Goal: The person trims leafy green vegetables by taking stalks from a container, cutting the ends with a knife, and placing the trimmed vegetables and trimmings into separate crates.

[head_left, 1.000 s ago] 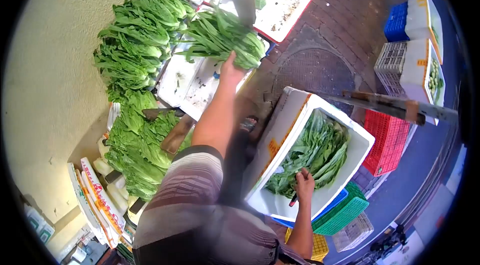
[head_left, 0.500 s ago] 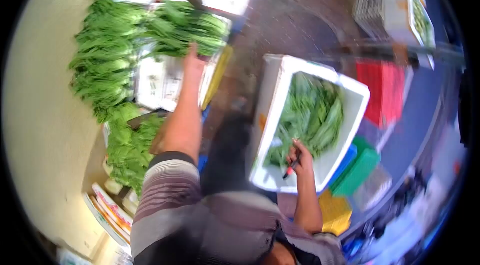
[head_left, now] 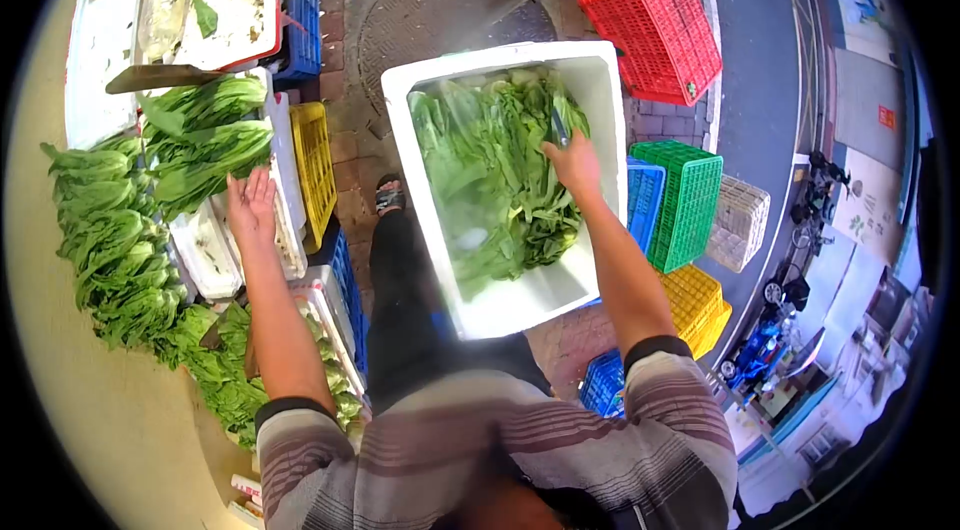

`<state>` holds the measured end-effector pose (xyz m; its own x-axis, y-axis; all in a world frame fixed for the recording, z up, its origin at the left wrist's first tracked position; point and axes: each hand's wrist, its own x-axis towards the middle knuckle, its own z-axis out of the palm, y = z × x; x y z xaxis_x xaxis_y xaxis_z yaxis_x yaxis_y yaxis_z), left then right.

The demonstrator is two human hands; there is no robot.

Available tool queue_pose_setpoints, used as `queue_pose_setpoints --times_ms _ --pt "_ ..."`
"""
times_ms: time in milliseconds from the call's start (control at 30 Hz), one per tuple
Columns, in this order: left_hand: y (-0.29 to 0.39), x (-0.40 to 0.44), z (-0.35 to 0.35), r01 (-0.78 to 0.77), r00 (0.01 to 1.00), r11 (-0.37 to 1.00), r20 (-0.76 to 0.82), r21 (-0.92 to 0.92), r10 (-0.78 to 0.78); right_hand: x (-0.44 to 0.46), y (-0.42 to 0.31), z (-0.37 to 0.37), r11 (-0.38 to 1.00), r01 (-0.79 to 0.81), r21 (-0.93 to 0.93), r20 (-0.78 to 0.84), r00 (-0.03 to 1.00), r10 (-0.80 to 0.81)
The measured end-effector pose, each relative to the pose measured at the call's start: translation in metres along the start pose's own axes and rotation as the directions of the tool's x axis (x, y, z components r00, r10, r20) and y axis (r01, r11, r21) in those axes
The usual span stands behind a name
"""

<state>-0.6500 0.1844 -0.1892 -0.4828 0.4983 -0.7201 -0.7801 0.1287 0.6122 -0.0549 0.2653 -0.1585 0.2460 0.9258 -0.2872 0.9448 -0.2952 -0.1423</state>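
My left hand (head_left: 253, 210) is open, palm up and fingers stretched, at the edge of a bunch of long-leaf lettuce (head_left: 215, 160) on the left-hand stand; it holds nothing. My right hand (head_left: 578, 167) is closed on what looks like a small knife (head_left: 560, 127), whose slim dark part sticks out beyond the fingers. That hand is over the right side of a white foam box (head_left: 400, 95). Loose leafy greens (head_left: 490, 170) lie in the box, and a hazy, see-through patch blurs their left side.
More lettuce (head_left: 100, 240) is piled along the wall, near white foam trays (head_left: 207, 245) and a brown board (head_left: 160, 78). Right of the box stand red (head_left: 655, 30), green (head_left: 685, 205) and yellow (head_left: 690, 300) plastic crates. A yellow crate (head_left: 313, 165) is beside the stand.
The view has swung round and grown sharper. My left hand has turned palm up at the lettuce edge. My right hand has gone from the box's near end to farther in over the greens.
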Motion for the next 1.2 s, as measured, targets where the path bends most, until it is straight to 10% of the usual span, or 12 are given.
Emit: queue_pose_setpoints --times_ms 167,400,500,667,1067,1200 --pt "0.009 -0.08 0.038 -0.133 0.989 0.968 0.085 0.213 0.117 0.022 0.014 0.006 0.992 -0.119 -0.052 0.105 0.987 0.123" --pt "-0.079 -0.198 0.14 0.069 0.849 0.913 0.457 0.401 -0.265 -0.057 0.03 -0.016 0.942 0.059 0.332 -0.095 0.995 -0.03" --pt "-0.167 -0.197 0.159 -0.317 0.724 0.638 0.613 0.702 -0.316 -0.113 0.013 -0.044 0.83 -0.011 0.558 0.017 1.0 0.002" --pt "-0.161 -0.299 0.255 -0.372 0.623 0.638 0.691 0.675 -0.367 -0.181 -0.003 -0.069 0.558 0.156 0.815 -0.136 0.988 -0.078" --pt "-0.223 -0.363 0.249 -0.462 0.627 0.591 0.715 0.661 -0.31 -0.25 0.031 -0.092 0.672 0.273 0.689 -0.21 0.962 -0.176" --pt "-0.194 -0.4 0.259 -0.382 0.563 0.68 0.741 0.626 -0.366 -0.261 0.057 -0.09 0.451 0.332 0.828 -0.274 0.942 -0.191"
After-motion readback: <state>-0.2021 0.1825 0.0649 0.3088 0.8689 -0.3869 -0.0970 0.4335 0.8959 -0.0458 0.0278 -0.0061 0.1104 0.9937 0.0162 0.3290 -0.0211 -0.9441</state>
